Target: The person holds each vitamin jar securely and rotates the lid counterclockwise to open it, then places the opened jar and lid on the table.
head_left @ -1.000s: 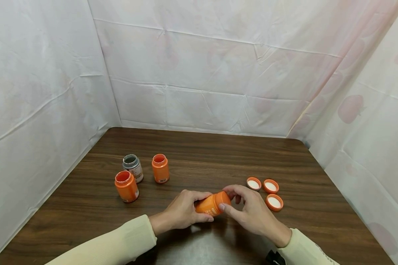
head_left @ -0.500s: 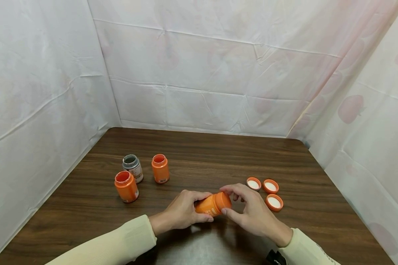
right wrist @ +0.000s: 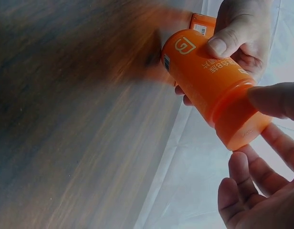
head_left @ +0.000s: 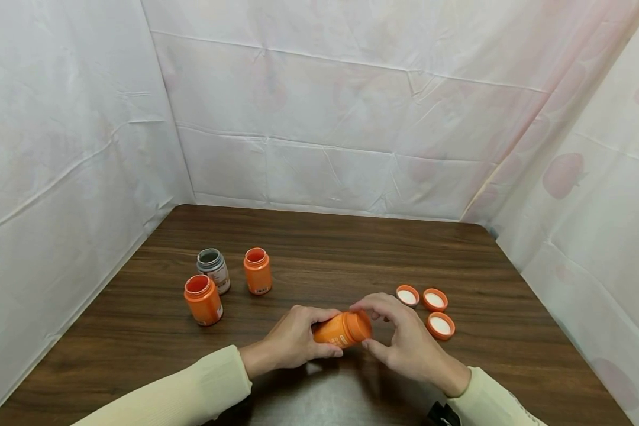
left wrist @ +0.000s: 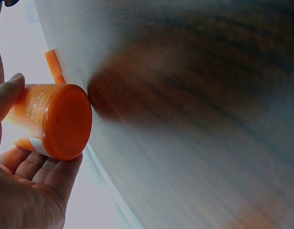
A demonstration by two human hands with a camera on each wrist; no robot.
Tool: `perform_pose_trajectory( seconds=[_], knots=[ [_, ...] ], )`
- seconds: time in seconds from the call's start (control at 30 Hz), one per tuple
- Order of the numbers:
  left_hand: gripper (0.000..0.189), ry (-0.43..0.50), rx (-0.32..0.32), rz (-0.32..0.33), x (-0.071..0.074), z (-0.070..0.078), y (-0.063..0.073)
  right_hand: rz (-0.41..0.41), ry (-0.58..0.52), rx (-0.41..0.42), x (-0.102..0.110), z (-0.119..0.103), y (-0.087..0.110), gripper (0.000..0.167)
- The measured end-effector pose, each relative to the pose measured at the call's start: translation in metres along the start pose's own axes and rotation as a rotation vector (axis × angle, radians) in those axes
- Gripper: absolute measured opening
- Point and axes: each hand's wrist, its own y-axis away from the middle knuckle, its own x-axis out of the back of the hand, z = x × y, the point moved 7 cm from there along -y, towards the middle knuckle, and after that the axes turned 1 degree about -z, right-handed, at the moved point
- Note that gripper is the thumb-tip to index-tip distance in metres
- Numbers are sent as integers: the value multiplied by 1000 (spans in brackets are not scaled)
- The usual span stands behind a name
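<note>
My left hand [head_left: 293,340] grips an orange pill bottle [head_left: 330,331] by its body, its fingers and thumb curled round it. The bottle lies tilted sideways low over the table, its orange screw cap [head_left: 359,326] pointing right. My right hand [head_left: 404,340] spans that cap with thumb and fingers on opposite sides. Close up in the right wrist view, the thumb lies against the cap's side and fingertips meet its lower edge; the cap [right wrist: 242,124] sits on the bottle neck. From the left wrist, the bottle's round base [left wrist: 68,121] shows.
Three uncapped bottles stand at the left of the brown table [head_left: 351,248]: a grey one [head_left: 215,272], an orange one [head_left: 203,302] and another orange one [head_left: 258,272]. Three loose caps lie inside-up beyond my right hand: one left [head_left: 407,295], one back [head_left: 435,299], one front [head_left: 440,325].
My right fingers have shifted round the cap, the index finger moving left over its top and the thumb moving down and right. The left hand and bottle stay nearly still.
</note>
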Motion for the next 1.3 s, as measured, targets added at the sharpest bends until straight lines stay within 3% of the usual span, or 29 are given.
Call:
perform_pose_trajectory(
  seconds=[0.53, 0.7, 0.93, 1.3],
  knots=[
    [49, 9, 3, 2, 1, 0, 0, -1, -7, 8, 0, -1, -1, 74],
    [48, 25, 7, -3, 1, -1, -1, 16, 19, -20, 1, 1, -1, 61],
    [48, 39, 13, -8, 0, -2, 0, 54, 54, -137, 1, 10, -1, 41],
    [48, 38, 9, -10, 0, -1, -1, 30, 55, -291, 0, 19, 0, 35]
  ],
)
